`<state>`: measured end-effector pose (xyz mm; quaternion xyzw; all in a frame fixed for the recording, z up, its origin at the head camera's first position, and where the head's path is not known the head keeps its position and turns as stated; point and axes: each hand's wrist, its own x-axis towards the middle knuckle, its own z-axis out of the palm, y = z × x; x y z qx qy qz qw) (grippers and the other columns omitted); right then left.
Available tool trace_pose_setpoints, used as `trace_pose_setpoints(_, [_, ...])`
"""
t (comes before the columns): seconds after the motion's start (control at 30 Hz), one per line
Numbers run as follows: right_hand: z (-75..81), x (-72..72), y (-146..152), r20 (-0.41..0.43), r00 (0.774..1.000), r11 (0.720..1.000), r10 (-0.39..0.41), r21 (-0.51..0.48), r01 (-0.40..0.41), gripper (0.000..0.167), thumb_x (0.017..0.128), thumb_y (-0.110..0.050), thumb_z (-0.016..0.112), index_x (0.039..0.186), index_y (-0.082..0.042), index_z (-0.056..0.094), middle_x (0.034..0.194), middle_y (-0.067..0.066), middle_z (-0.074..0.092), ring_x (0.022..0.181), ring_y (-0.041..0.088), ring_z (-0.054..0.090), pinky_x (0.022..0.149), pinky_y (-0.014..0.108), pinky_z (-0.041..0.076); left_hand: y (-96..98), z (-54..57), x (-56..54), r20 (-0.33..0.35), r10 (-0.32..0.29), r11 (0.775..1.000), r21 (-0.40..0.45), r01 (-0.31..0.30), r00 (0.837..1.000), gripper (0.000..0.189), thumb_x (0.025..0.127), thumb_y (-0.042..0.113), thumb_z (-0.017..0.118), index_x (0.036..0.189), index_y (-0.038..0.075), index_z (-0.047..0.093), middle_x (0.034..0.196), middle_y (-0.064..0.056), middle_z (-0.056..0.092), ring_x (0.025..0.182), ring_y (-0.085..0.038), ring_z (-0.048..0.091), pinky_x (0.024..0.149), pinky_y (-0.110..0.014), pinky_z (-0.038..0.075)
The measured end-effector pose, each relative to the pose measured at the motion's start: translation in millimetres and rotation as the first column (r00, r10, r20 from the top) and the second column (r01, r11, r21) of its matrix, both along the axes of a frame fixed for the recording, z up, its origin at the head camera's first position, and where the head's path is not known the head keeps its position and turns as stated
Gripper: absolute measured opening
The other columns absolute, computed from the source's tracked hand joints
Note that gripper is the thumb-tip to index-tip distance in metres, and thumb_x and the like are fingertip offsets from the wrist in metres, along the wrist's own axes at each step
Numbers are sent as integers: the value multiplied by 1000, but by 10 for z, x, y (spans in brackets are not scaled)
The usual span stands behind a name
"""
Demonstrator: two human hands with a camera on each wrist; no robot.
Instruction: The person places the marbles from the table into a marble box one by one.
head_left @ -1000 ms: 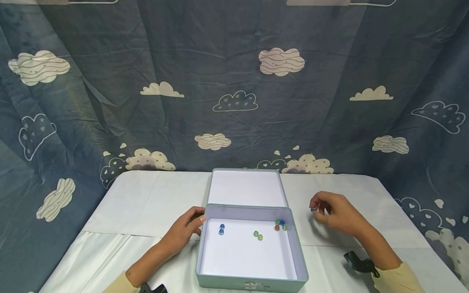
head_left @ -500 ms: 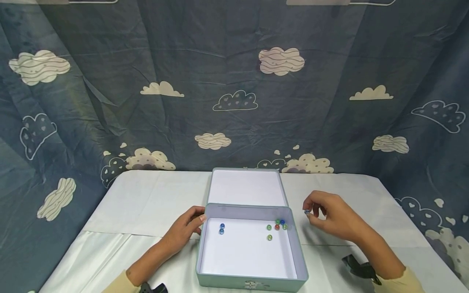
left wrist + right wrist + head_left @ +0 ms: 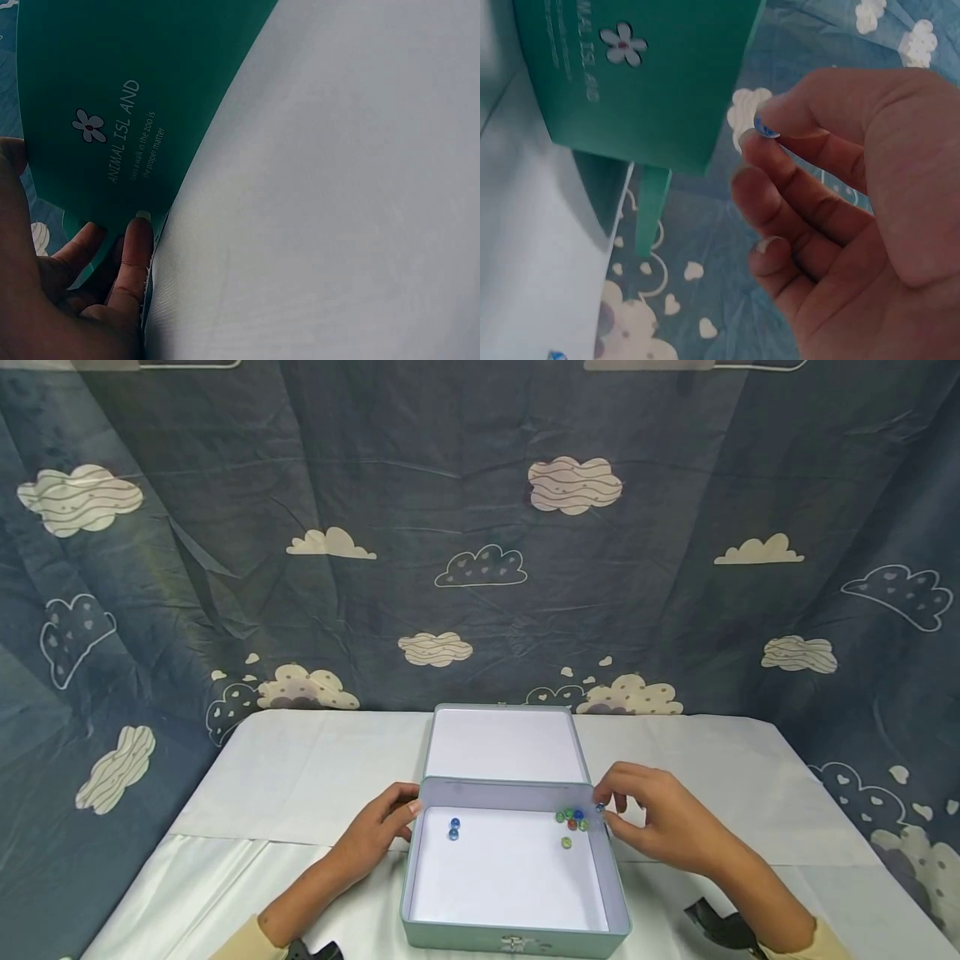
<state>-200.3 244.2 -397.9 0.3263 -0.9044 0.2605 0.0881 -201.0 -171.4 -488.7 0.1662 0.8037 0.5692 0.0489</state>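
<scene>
An open green tin box (image 3: 517,881) with a pale inside stands on the table. My left hand (image 3: 372,831) holds it at the left rear corner, thumb at the rim; in the left wrist view its fingertips touch the green outer wall (image 3: 150,60). Between thumb and index fingertip my right hand (image 3: 660,818) pinches a blue marble (image 3: 765,128), close by the box's right rear rim. Inside the box, two blue marbles (image 3: 454,828) sit at the left. A cluster of green, blue and red marbles (image 3: 572,824) lies at the right rear, with one greenish marble (image 3: 566,842) just in front.
The box's lid (image 3: 506,745) lies folded back behind it. A white cloth (image 3: 300,777) covers the table, with a dark blue cloud-print curtain (image 3: 480,610) beyond. Another blue marble (image 3: 557,355) shows on the cloth at the bottom of the right wrist view.
My right hand has moved left with its marble, up to the box's right rim. Two greenish marbles have rolled right inside the box toward the cluster. The left hand stays put.
</scene>
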Motion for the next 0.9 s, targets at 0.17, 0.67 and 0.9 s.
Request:
trace_pose_setpoints(0.17, [-44,8,-62,2,1000,1000,-1,18,1,32,85,2,82,99,-26,75,99,-16,69,84,6,58,67,24,54,8,-2,9,4,4,1000,0,-4,1000,46,112,32,50,143,0,55,134,-19,65,113,-28,64,84,-31,60])
trace_pose_setpoints(0.67, [-72,19,-112,34,999,999,-4,52,3,30,87,-2,81,99,-28,74,101,-13,68,84,8,58,67,21,54,6,-5,-4,-4,2,1000,-8,-2,1000,43,113,32,50,142,1,57,133,-18,66,112,-30,65,83,-31,60])
trace_pose_setpoints(0.9, [-64,15,-96,29,1000,1000,-5,22,4,33,87,1,80,100,-29,73,102,-10,67,83,9,57,61,21,51,9,-1,-1,-5,3,1000,-9,-3,1000,44,112,32,50,142,1,57,133,-19,65,112,-31,65,84,-31,60])
